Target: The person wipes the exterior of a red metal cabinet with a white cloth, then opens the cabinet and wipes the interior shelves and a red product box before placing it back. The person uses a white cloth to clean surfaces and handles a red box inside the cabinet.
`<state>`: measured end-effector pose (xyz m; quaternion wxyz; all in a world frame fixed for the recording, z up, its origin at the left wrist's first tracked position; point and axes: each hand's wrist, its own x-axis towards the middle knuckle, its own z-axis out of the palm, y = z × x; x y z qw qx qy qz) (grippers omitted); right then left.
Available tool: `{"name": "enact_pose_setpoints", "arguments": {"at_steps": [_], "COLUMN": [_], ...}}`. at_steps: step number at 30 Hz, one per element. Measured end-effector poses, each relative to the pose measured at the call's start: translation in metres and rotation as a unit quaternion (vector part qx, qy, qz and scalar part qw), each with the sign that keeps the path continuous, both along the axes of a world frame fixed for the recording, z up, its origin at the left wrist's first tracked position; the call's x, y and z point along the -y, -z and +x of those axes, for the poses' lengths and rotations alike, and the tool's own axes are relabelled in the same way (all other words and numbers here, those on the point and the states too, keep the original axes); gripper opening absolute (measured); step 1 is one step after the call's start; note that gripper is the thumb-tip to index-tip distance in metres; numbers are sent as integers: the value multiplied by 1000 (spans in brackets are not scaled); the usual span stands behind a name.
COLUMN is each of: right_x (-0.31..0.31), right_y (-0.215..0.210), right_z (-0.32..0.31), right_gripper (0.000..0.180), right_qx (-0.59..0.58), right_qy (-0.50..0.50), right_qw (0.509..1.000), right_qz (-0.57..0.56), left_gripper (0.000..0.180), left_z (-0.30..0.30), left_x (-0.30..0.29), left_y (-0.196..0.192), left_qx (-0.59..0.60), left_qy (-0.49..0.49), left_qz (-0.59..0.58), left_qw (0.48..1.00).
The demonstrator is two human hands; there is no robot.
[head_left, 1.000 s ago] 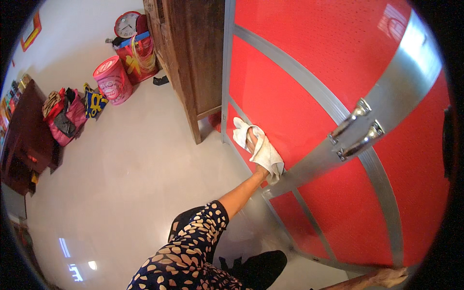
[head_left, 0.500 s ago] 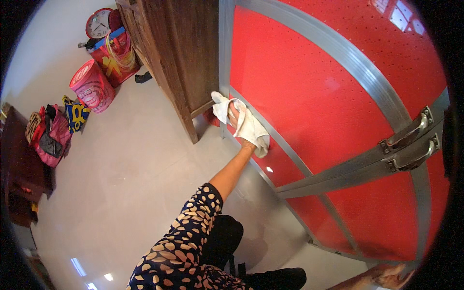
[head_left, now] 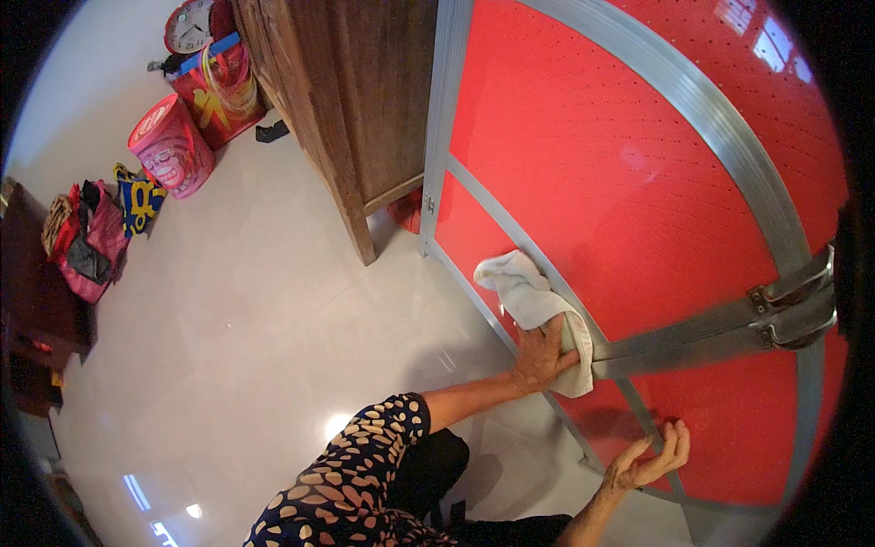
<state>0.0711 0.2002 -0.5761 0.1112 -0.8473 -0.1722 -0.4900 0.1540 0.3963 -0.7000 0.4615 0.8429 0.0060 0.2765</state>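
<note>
A red cabinet with grey metal framing fills the right side. My left hand presses a crumpled white cloth against the lower part of its front, close to where the two doors meet. The cloth drapes up and leftward from my fingers, which partly cover it. Lower down, my right hand is raised in front of the other door's lower red panel, fingers apart and holding nothing. Whether its fingertips touch the panel, I cannot tell. Two metal handles sit side by side on the doors at the far right.
A brown wooden cupboard stands beside the red one. Along the left wall are a pink bucket, a red bag, a round clock and a pile of colourful cloth items. The glossy pale floor reflects light.
My left hand has slid the cloth right and downward along the cabinet's lower edge, toward the door seam. My right hand has moved left and up from the cabinet's lower right corner.
</note>
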Motion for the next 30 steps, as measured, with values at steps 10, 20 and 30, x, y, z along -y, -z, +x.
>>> {"name": "enact_pose_setpoints", "arguments": {"at_steps": [10, 20, 30], "right_x": [-31, -30, -31], "right_y": [59, 49, 31], "right_z": [-39, -61, -74], "right_gripper": [28, 36, 28], "right_qx": [-194, -264, -282], "right_qy": [-115, -93, -113], "right_qw": [973, 958, 948], "right_qz": [49, 58, 93], "left_gripper": [80, 66, 39], "left_z": [45, 79, 85], "left_x": [-88, -132, -131], "left_y": [35, 22, 88], "left_qx": [-16, 53, 65], "left_qy": [-148, -261, -230], "left_qz": [6, -262, -514], "left_qw": [989, 927, 824]}}
